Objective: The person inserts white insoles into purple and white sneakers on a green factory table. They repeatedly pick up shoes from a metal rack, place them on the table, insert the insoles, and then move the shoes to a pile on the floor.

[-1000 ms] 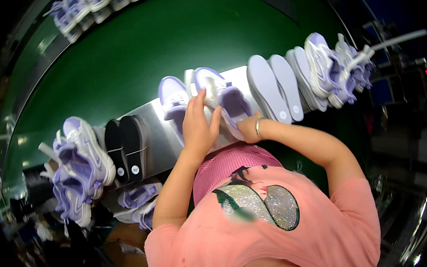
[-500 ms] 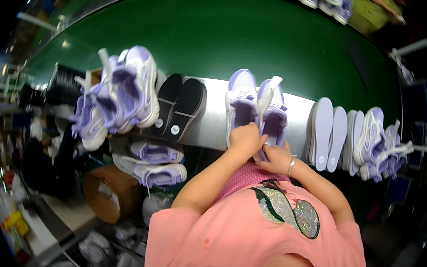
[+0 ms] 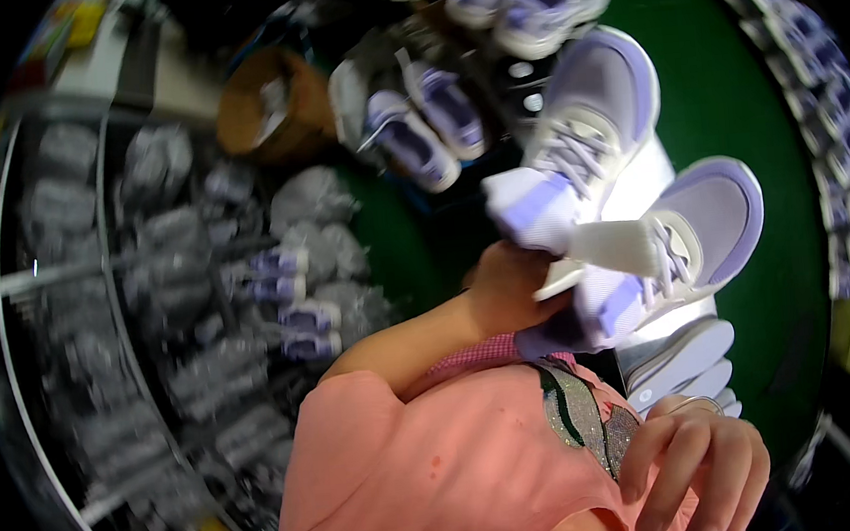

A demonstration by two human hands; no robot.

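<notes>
My left hand (image 3: 511, 284) is closed at the heel ends of a pair of lilac and white sneakers, raised close before me with toes pointing away. One sneaker (image 3: 588, 118) is farther off, the other sneaker (image 3: 707, 233) nearer. A white strip (image 3: 613, 249) sticks up between them. Most of my left fingers are hidden behind the shoes. My right hand (image 3: 705, 463), a bracelet at its wrist, hovers in front of my chest, apart from the sneakers. Its fingers are bent but spread, with nothing visible in them.
Lilac insoles (image 3: 687, 360) lie on the bench beside the green belt (image 3: 767, 109). Another sneaker pair (image 3: 415, 141) sits near a brown round carton (image 3: 273, 108). A rack (image 3: 115, 320) of grey plastic-wrapped items stands at left. More sneakers (image 3: 822, 104) line the far side.
The view has swung left. My left hand has lifted the sneaker pair off the bench toward me. My right hand has let go of it and drawn back to my chest.
</notes>
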